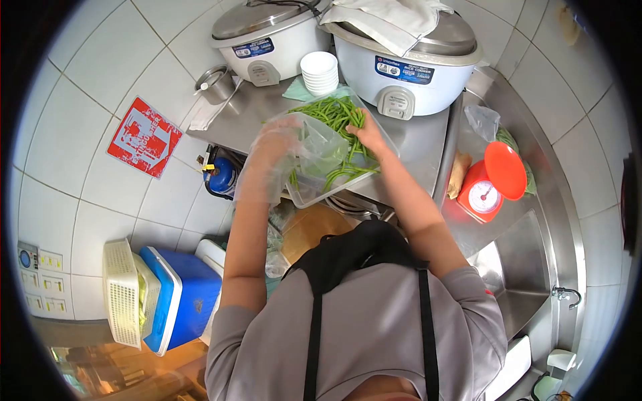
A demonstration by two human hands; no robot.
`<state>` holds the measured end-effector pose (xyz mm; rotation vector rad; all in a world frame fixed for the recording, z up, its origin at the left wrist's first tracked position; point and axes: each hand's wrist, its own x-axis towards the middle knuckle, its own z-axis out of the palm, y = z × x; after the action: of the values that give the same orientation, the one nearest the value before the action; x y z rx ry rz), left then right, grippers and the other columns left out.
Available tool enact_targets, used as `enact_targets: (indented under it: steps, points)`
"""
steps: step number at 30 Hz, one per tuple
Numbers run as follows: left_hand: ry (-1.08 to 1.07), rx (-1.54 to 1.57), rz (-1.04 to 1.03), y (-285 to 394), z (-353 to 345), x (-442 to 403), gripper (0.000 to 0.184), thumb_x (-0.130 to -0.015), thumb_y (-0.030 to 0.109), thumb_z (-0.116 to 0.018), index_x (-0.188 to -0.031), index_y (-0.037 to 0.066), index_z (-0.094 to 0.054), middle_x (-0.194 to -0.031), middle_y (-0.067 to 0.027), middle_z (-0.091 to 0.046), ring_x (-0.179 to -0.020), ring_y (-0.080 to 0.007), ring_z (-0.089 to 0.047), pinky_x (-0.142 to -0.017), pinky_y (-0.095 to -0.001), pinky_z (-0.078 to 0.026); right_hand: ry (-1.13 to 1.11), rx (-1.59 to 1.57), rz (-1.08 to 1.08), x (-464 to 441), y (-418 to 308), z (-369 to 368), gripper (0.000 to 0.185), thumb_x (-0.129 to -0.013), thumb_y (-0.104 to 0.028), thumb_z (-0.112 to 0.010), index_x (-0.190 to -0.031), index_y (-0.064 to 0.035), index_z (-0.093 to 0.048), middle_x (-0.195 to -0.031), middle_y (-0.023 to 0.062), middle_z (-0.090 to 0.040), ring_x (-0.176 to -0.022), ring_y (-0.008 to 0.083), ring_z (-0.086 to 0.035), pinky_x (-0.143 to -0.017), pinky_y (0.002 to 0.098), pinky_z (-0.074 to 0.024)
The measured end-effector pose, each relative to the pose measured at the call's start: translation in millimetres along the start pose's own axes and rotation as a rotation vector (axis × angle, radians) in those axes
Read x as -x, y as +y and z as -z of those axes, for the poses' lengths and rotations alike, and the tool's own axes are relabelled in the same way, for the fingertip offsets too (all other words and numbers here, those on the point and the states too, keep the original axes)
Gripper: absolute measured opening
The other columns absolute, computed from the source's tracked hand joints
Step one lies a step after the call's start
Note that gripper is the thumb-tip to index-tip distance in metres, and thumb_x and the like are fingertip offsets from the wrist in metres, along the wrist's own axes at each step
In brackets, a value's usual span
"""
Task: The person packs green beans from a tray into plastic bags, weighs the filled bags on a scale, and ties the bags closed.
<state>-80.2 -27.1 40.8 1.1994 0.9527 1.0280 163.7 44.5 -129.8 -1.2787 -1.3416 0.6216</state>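
Long green beans (334, 110) lie heaped in a clear plastic container (314, 194) on the metal counter. My right hand (368, 134) is at the container's right side, its fingers closed round some of the beans. A clear plastic bag (319, 144) hangs over the container at my left hand (277, 142), which is blurred by motion and partly seen through the plastic. The bag stays up around that hand, but the exact finger positions are smeared. Some bean ends stick out below the bag, near the container's front edge.
Two rice cookers (418, 93) (257, 63) stand behind, with stacked white bowls (319, 73) between them. A red scale (480, 199) is by the sink (515, 267) at right. Left are a metal pot (217, 85), a blue gas canister (221, 177) and a blue cooler (190, 301).
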Motion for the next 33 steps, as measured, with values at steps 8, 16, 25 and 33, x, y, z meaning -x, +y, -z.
enact_targets:
  steps: [8,16,25,33]
  points:
    - [-0.245,-0.061,-0.019,8,9,-24,0.060,-0.073,0.006,-0.057,-0.129,0.000,-0.037,-0.117,-0.0045,-0.054,-0.072,-0.0101,-0.056,-0.069,-0.0270,-0.047,-0.087,-0.426,-0.105,-10,-77,22,0.039,-0.078,-0.001,-0.059,-0.112,-0.0006,-0.040,-0.087,0.0057,-0.053,-0.073,0.0118,-0.051,-0.068,0.0248,-0.0430]
    - [-0.249,0.049,0.004,11,0,-26,0.067,-0.072,0.003,-0.061,-0.133,0.001,-0.032,-0.127,-0.0067,-0.047,-0.070,-0.0113,-0.055,-0.067,-0.0270,-0.047,0.002,-0.576,0.074,-41,-167,46,0.019,-0.084,-0.009,-0.057,-0.100,-0.0007,-0.049,-0.070,0.0027,-0.052,-0.063,0.0109,-0.052,-0.057,0.0242,-0.0433]
    - [-0.225,-0.088,0.028,17,-11,-26,0.071,-0.067,0.005,-0.066,-0.131,-0.001,-0.035,-0.115,-0.0077,-0.051,-0.069,-0.0128,-0.055,-0.062,-0.0238,-0.049,0.158,-0.797,-0.278,-59,-200,-5,0.010,-0.083,-0.005,-0.056,-0.088,0.0029,-0.053,-0.072,0.0072,-0.056,-0.055,0.0142,-0.052,-0.049,0.0283,-0.0453]
    - [-0.178,0.027,0.049,14,2,-18,0.071,-0.066,0.001,-0.065,-0.131,0.002,-0.036,-0.120,-0.0073,-0.050,-0.068,-0.0119,-0.055,-0.060,-0.0235,-0.047,0.495,0.179,0.407,-43,-182,-41,0.024,-0.080,-0.004,-0.056,-0.102,0.0009,-0.047,-0.089,0.0217,-0.057,-0.081,0.0380,-0.056,-0.068,0.0423,-0.0443]
